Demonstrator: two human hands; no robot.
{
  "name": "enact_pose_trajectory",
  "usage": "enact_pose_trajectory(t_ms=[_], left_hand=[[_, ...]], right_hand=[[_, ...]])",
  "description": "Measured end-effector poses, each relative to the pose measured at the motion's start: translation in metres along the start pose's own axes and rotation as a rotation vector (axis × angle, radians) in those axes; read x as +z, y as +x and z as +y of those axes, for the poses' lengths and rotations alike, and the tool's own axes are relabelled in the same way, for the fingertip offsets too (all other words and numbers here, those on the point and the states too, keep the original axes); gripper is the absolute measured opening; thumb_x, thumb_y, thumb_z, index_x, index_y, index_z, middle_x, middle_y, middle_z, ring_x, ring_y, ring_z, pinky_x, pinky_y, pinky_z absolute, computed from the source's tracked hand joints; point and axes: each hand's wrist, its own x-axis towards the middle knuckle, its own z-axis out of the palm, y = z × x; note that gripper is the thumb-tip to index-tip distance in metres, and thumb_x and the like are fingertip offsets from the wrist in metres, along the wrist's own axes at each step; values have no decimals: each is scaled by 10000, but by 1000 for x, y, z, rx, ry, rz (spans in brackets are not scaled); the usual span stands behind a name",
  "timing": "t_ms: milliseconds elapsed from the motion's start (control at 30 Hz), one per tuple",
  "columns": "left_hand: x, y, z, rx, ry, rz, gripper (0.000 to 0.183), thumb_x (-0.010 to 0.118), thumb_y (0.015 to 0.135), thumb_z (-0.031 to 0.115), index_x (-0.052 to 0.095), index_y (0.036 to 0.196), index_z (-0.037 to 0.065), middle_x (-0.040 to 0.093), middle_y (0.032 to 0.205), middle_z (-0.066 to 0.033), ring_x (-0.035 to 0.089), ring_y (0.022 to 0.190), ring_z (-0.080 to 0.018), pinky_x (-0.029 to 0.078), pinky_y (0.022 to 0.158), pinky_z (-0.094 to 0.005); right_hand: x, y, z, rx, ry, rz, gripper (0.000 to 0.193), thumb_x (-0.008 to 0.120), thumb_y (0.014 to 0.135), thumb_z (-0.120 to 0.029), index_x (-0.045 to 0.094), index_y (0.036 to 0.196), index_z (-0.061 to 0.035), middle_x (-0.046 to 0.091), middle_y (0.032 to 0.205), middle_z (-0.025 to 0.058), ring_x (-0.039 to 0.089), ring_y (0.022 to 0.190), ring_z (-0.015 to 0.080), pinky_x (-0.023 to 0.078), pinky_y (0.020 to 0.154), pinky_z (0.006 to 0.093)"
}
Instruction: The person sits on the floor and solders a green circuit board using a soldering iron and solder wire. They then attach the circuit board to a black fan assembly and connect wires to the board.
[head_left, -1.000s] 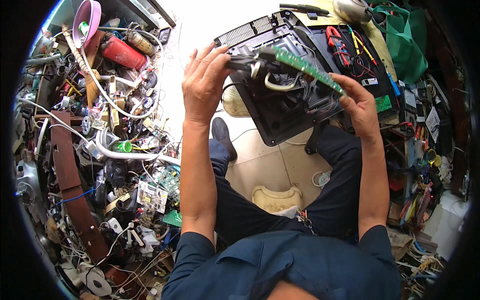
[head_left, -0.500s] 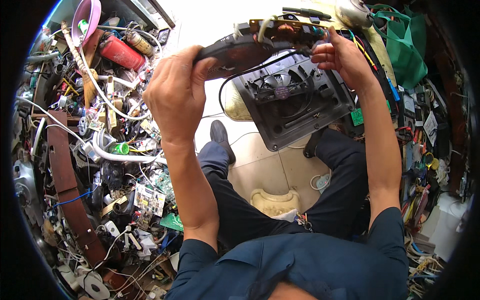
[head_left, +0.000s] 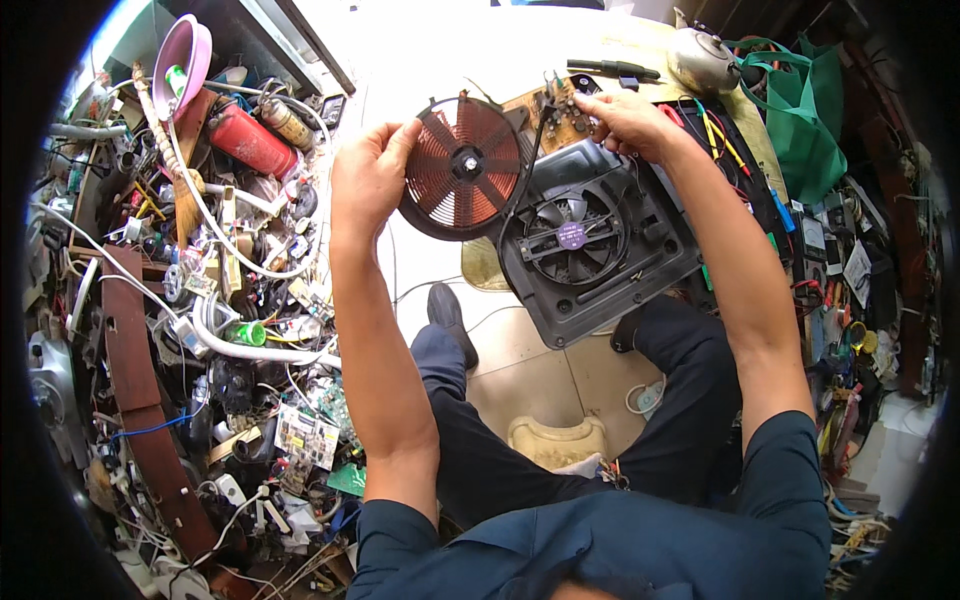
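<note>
I see one black plastic housing [head_left: 665,240] ahead of the knees. One round induction coil [head_left: 440,195], its windings reddish under black spokes, is at the housing's upper left; the left hand [head_left: 368,185] grasps its rim, thumb on the face. One cooling fan [head_left: 572,236] sits in the housing. Beyond lies one circuit board [head_left: 570,128], a right-hand [head_left: 635,122] fingertip touching it, other fingers curled; whether they pinch it, I can't tell.
</note>
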Motion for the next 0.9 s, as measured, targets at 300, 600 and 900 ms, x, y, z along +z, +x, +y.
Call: enact_pose_trajectory(t_ms=[300,600,900], left_hand=[[1,20,-67,-272,-414,-99,304,638,1043,240,713,1123,-43,764,993,-75,699,808,-99,554,748,-236],[-6,26,-105,-288,-535,-103,317,663,1026,246,702,1150,-43,766,1039,-101,726,849,-131,582,790,-260],[-1,25,-102,-333,-542,-65,300,681,1015,241,715,1104,-44,768,1004,-102,726,812,-144,578,746,-261]], right_hand=[[12,26,10,-39,-502,158,379,635,1001,-420,732,982,-54,733,825,133,694,672,238,528,564,391],[116,-121,-11,-453,-341,210,345,776,903,-287,684,1041,16,722,797,160,714,683,264,551,658,378],[194,-138,3,-398,-676,295,626,769,835,-199,469,1359,-38,723,935,189,712,758,403,558,657,483]])
